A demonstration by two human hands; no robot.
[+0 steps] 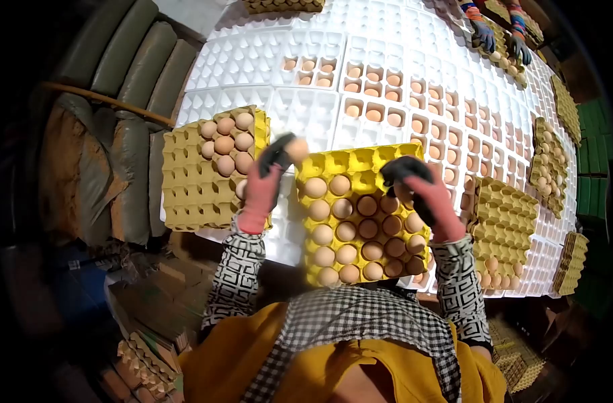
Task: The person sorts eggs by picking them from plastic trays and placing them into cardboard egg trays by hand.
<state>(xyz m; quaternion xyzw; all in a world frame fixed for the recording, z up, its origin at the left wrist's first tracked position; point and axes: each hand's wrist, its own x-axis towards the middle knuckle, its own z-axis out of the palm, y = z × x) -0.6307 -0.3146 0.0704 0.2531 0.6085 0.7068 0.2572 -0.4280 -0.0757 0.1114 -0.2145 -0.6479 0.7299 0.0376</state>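
Note:
My left hand (269, 178), in a pink glove with black fingers, pinches a brown egg (297, 150) just left of the yellow egg tray's top corner. That yellow tray (360, 160) lies in front of me, its lower rows filled with eggs and its top row bare. Over its right side, my right hand (420, 188), gloved alike, has its fingers curled round an egg (403, 193), partly hidden by the glove. Left of my left hand, a tan pulp tray (192, 181) carries several eggs (224, 144) at its upper right.
White moulded trays (306, 111) cover the table, several cells holding eggs (373, 115). More pulp trays (501, 215) lie at right. At the far right, another person's gloved hands (482, 33) work over a tray. Stuffed sacks (128, 174) stand at left.

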